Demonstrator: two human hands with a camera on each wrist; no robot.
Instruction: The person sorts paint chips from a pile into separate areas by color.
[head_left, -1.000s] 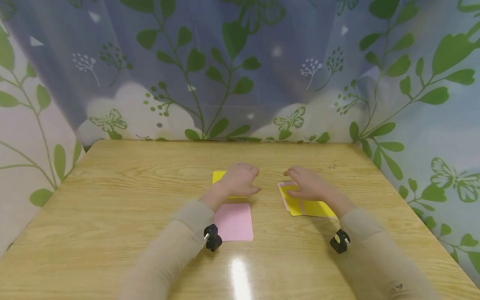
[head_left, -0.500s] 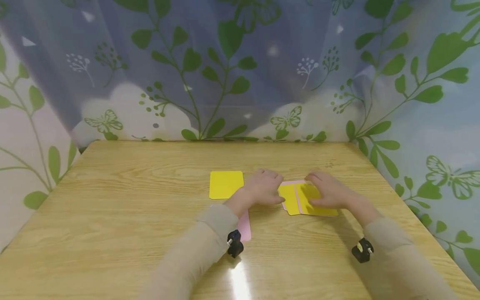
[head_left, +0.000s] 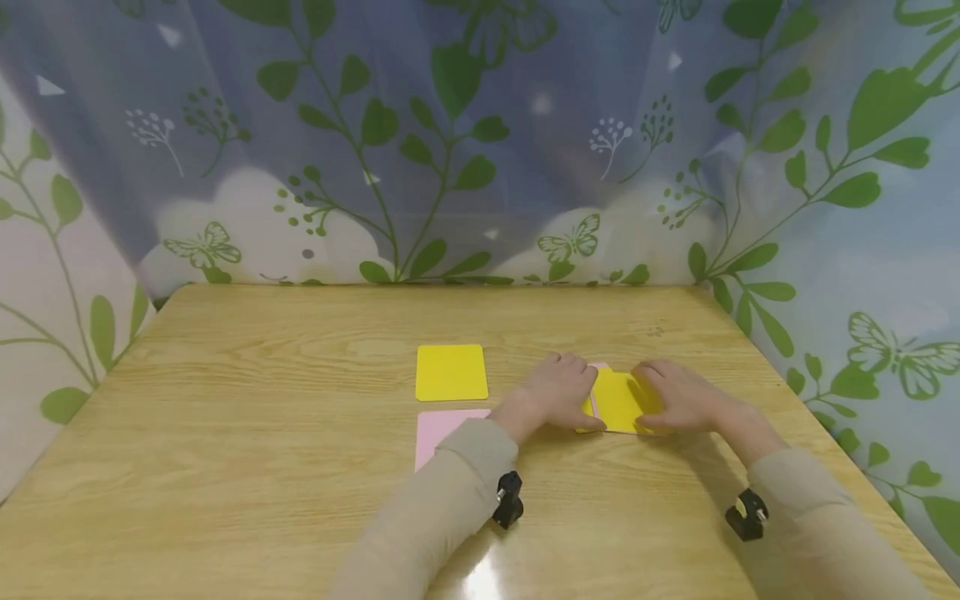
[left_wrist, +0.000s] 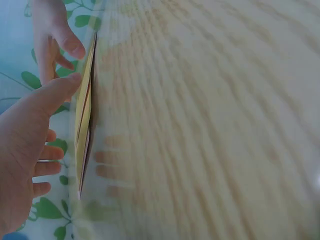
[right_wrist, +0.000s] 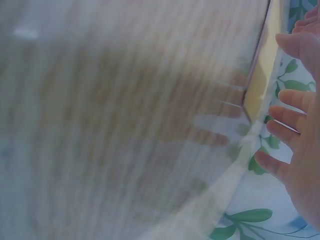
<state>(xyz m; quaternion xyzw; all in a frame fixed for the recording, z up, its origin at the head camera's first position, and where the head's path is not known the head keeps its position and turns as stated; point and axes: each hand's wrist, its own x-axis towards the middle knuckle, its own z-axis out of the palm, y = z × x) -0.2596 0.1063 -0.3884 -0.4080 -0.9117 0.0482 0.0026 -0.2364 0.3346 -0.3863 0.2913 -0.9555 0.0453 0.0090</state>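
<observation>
Nearest, two light beige sleeves, the left (head_left: 427, 525) and the right (head_left: 832, 525), reached across the wood-grained tabletop (head_left: 225, 433), each with a small black device at its wrist, one on the left (head_left: 508, 500) and one on the right (head_left: 747, 517). A pink card (head_left: 442, 429) lay flat left of centre, partly covered by the left sleeve. Beyond and to the right, a pile of yellow cards (head_left: 618, 402) with pink edges showing lay between the hands, its cards overlapping unevenly. The left hand (head_left: 555, 390) was at the pile's left side and the right hand (head_left: 678, 396) at its right side. In both, the grip was spread, thumb apart from loosely extended fingers; whether either pressed on the cards could not be told. Farther left, a single yellow card (head_left: 452, 372) lay flat just beyond the pink one. At the far edge hung blue-and-white cloth (head_left: 540, 125) printed with green leaves and butterflies.
</observation>
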